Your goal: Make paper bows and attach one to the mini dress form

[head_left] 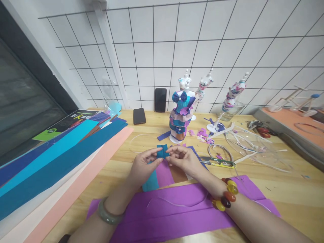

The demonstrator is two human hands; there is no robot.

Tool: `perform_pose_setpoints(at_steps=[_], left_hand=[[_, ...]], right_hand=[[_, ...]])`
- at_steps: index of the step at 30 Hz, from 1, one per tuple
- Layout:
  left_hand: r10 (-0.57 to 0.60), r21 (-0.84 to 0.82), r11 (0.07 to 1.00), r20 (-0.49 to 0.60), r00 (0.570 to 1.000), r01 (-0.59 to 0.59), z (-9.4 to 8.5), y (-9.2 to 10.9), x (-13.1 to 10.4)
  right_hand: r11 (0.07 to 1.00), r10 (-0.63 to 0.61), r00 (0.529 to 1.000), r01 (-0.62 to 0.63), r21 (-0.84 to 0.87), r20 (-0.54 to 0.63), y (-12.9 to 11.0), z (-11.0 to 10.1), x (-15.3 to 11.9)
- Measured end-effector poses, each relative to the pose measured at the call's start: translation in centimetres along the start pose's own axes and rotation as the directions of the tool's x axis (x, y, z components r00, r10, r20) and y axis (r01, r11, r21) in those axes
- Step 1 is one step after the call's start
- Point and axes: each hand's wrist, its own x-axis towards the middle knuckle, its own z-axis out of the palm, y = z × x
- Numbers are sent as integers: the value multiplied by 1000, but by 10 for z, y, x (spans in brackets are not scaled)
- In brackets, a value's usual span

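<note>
Along the near edge of the bench (108, 172) lie purple sheets (177, 216), with a thin pale cord (174, 203) trailing across them; a green bangle (110, 212) circles the left wrist and a beaded bracelet (230, 195) the right. Beyond the sheets, well in from the bench's near edge, a small teal piece (162, 151) is pinched between both hands: the left hand (144, 165) grips its left side between thumb and fingers, the right hand (183, 160) its right side. Beneath them are turquoise (150, 182), pink-purple (164, 175) and brown strips (179, 173). Long coloured strips (63, 162) cover the bench's left side, slanting from the near left corner toward the far edge. Right of the right hand, a dark green and yellow tool (219, 162) lies by a coil of wire (224, 147). Farther on, a dress form (182, 111) in blue, teal and pink stands upright, two slimmer forms (235, 91) behind and to its right. Near the far edge, one phone (139, 116) lies flat and another (160, 100) leans against the tiled wall (141, 54)
</note>
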Motion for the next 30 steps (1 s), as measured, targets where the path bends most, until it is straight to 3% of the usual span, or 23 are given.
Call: perform_pose_setpoints(at_steps=[10, 23, 30], left_hand=[[19, 75, 997, -13, 1000, -18, -1, -4, -1], [-84, -102, 991, 1, 996, 84, 0, -1, 1], [-78, -80, 994, -24, 997, 76, -1, -3, 0]], right_hand=[[996, -38, 999, 40, -82, 18, 5, 1, -2], [992, -64, 998, 61, -110, -19, 3, 0, -1], [972, -150, 988, 142, -189, -30, 4, -1, -1]])
